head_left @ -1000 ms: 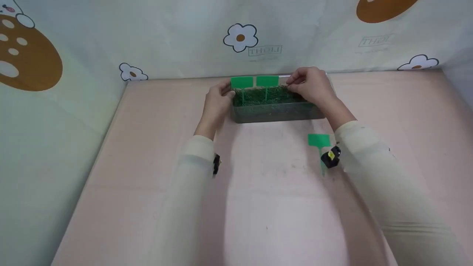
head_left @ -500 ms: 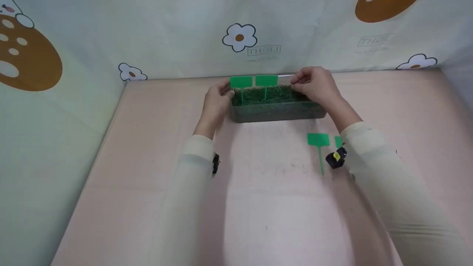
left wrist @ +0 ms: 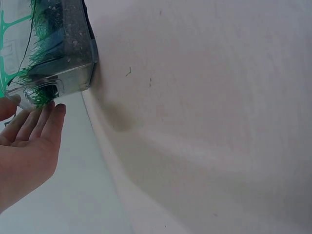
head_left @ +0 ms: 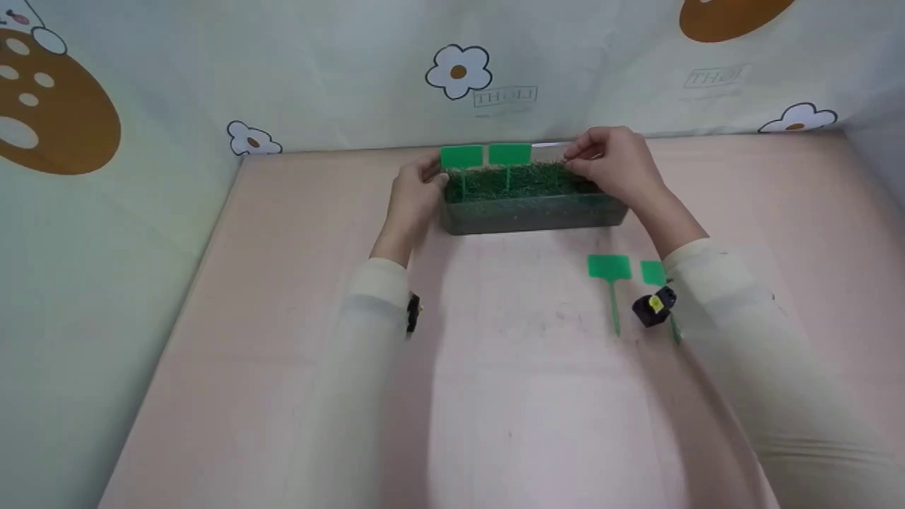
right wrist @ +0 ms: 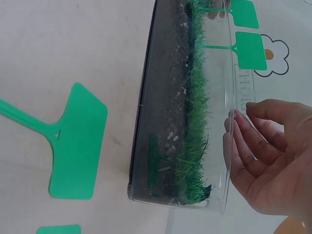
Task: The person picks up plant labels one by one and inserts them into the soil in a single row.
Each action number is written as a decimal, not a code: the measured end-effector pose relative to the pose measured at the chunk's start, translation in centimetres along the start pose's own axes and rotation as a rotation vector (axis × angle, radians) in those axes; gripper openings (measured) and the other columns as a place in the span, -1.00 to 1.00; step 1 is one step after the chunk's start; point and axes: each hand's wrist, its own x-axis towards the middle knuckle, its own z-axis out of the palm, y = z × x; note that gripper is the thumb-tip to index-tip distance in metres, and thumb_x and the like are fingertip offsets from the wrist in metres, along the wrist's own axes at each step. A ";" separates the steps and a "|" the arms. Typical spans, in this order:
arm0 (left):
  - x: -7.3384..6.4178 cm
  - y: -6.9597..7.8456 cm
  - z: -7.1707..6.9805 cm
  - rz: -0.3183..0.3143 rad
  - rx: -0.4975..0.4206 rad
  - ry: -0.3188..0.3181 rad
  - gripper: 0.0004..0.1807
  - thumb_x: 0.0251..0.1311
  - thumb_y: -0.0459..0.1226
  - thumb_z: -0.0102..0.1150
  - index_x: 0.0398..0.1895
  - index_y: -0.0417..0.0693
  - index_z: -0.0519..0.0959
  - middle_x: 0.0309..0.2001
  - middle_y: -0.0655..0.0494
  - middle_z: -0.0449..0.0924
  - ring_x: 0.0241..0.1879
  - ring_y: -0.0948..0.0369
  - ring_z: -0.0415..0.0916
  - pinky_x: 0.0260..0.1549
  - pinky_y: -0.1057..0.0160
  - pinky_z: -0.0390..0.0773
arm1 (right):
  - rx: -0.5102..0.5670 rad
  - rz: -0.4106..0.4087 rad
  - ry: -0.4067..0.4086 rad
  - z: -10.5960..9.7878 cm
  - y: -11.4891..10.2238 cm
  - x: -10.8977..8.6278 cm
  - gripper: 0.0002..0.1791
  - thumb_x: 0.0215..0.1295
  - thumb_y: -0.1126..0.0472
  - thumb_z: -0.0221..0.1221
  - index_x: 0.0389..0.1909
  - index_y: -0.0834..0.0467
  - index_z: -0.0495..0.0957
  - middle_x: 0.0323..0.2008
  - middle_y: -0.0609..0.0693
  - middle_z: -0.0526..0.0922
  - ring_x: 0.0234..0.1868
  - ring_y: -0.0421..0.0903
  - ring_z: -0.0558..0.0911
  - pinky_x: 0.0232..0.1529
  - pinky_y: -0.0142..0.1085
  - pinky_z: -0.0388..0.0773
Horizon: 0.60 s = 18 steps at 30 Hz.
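A clear-walled planter box (head_left: 537, 214) with dark soil and a strip of artificial grass (head_left: 534, 180) stands at the back of the table. Two green plant labels (head_left: 462, 156) are upright in the grass at its left half. My left hand (head_left: 413, 201) holds the box's left end. In the left wrist view, the fingers (left wrist: 53, 122) lie against the end wall and the thumb is at the rim. My right hand (head_left: 615, 162) is over the right part of the box, fingers loosely bent, fingertips right at the clear rim in the right wrist view. Nothing shows between them.
One green plant label (head_left: 609, 267) lies flat on the pink table (head_left: 509, 396) in front of the box. Another green label (head_left: 652, 273) lies beside it, partly behind the right wrist camera (head_left: 654, 305). A flower-printed sheet (head_left: 353, 78) rises behind the box.
My right hand has moved to the right along the grass. The second loose label has come into view beside the sleeve. My left hand and the box have stayed in place.
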 end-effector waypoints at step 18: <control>0.0 -0.4 0.2 -0.002 -0.019 0.007 -0.50 0.52 -0.28 -0.06 0.49 0.04 0.29 0.40 0.15 0.42 0.41 0.26 0.35 0.39 0.32 0.40 | 0.040 -0.012 0.046 -0.7 0.7 -1.7 -0.76 0.38 0.09 0.22 -0.08 0.15 0.65 -0.23 -0.07 0.69 -0.28 -0.26 0.56 -0.33 -0.50 0.50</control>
